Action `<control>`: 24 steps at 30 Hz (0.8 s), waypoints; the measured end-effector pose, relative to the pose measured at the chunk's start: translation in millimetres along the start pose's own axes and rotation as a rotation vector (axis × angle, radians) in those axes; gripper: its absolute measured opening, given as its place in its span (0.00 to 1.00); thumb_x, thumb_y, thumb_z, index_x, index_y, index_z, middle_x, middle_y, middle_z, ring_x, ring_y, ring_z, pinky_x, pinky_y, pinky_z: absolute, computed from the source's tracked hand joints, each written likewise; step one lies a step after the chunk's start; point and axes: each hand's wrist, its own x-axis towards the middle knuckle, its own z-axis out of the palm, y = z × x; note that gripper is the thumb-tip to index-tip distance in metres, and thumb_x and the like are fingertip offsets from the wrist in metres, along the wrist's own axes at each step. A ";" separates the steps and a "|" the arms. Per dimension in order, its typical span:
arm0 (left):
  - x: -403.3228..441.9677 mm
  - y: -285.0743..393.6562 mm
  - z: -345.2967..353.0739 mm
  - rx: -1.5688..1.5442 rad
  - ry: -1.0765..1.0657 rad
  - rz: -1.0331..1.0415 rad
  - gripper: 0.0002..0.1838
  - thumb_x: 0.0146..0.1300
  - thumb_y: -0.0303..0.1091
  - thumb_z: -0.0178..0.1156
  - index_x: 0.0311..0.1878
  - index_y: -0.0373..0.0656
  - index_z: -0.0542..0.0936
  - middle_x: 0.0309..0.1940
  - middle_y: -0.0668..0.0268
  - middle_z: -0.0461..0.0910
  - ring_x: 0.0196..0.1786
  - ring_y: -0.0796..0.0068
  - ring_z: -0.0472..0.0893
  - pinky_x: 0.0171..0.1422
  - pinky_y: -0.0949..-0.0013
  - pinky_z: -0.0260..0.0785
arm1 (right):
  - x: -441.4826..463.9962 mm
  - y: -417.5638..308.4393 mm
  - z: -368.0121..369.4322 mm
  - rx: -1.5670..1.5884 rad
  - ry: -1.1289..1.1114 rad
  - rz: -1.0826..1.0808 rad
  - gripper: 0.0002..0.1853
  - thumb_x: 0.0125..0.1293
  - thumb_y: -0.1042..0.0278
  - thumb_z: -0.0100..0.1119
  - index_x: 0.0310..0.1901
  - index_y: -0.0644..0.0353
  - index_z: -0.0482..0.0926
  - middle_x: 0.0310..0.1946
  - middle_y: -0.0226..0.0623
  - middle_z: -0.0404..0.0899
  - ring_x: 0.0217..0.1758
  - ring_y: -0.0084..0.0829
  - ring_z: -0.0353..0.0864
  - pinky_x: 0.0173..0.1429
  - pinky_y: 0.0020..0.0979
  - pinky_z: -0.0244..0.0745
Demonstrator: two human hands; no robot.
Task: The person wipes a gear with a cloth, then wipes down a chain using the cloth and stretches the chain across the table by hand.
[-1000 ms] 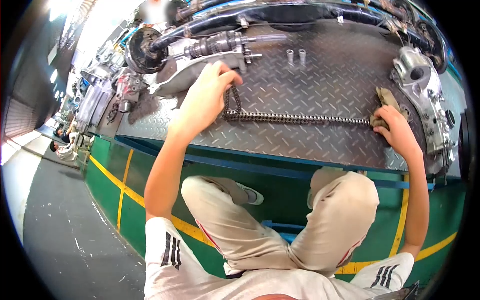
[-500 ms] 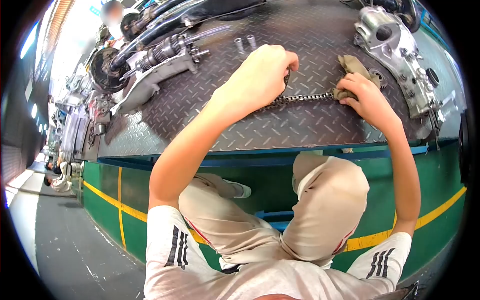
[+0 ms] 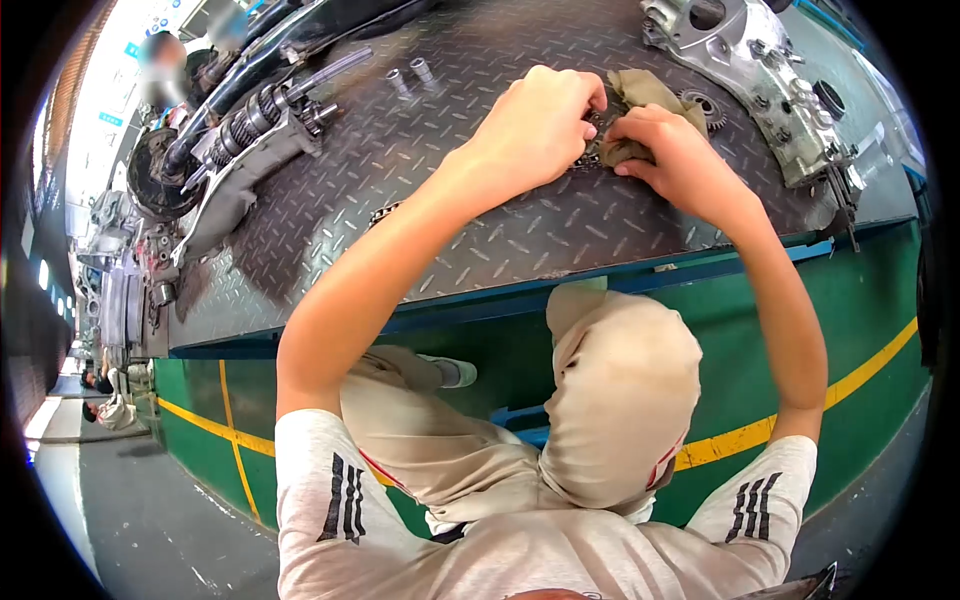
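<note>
My left hand (image 3: pixel 540 120) is closed on a metal chain (image 3: pixel 587 160), just left of my right hand and close to it. A further piece of chain (image 3: pixel 383 213) shows on the plate beyond my left forearm; the part between is hidden by my arm. My right hand (image 3: pixel 672 155) grips a brown-olive cloth (image 3: pixel 650 88), bunched under its fingers where the chain runs in. Behind that hand lies a toothed gear (image 3: pixel 703 108), partly covered by the cloth.
The bench top is dark tread plate (image 3: pixel 480 235). A large aluminium casing (image 3: pixel 770 95) stands at right. On the left lie a gear shaft assembly (image 3: pixel 255 125) in a housing and a long black axle part (image 3: pixel 300 45). Two small metal sleeves (image 3: pixel 410 77) stand near the back.
My hands have come closer together, shortening the chain span between them. A chain piece now shows left of my left forearm. The camera view has shifted, moving the bench parts leftward.
</note>
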 end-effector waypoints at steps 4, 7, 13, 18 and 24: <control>-0.3 -3.0 6.4 -0.076 -0.051 -0.068 0.14 0.66 0.26 0.71 0.53 0.32 0.86 0.43 0.49 0.91 0.48 0.59 0.92 0.56 0.61 0.83 | -8.8 0.4 -12.4 -0.066 0.060 -0.010 0.20 0.62 0.79 0.72 0.56 0.61 0.83 0.51 0.43 0.83 0.63 0.49 0.79 0.67 0.48 0.75; -5.0 -4.8 7.8 -0.110 -0.145 -0.162 0.15 0.66 0.28 0.73 0.53 0.32 0.86 0.45 0.51 0.91 0.49 0.60 0.91 0.57 0.62 0.83 | -18.9 -1.6 -30.3 -0.546 0.063 0.119 0.29 0.53 0.84 0.68 0.60 0.58 0.83 0.62 0.41 0.79 0.73 0.48 0.72 0.77 0.48 0.67; -14.2 -13.4 9.2 -0.116 -0.195 -0.140 0.21 0.63 0.31 0.76 0.57 0.32 0.86 0.51 0.49 0.91 0.55 0.58 0.90 0.63 0.60 0.82 | -19.1 -15.3 -21.4 -0.557 0.100 0.019 0.31 0.56 0.76 0.71 0.64 0.61 0.81 0.70 0.50 0.74 0.78 0.51 0.69 0.86 0.53 0.58; -9.9 -2.7 21.2 -0.072 -0.184 -0.182 0.20 0.62 0.33 0.77 0.55 0.34 0.88 0.49 0.47 0.91 0.56 0.50 0.90 0.64 0.57 0.81 | -7.7 -25.1 -12.8 -0.374 0.022 0.062 0.18 0.64 0.61 0.76 0.52 0.60 0.88 0.62 0.45 0.82 0.75 0.50 0.72 0.85 0.54 0.58; -6.4 -0.5 25.0 -0.029 -0.174 -0.194 0.18 0.60 0.33 0.77 0.53 0.35 0.90 0.47 0.46 0.91 0.53 0.48 0.90 0.61 0.54 0.81 | -2.3 -27.4 -10.8 -0.760 -0.032 0.218 0.13 0.61 0.62 0.77 0.48 0.50 0.94 0.49 0.37 0.84 0.66 0.44 0.77 0.77 0.46 0.66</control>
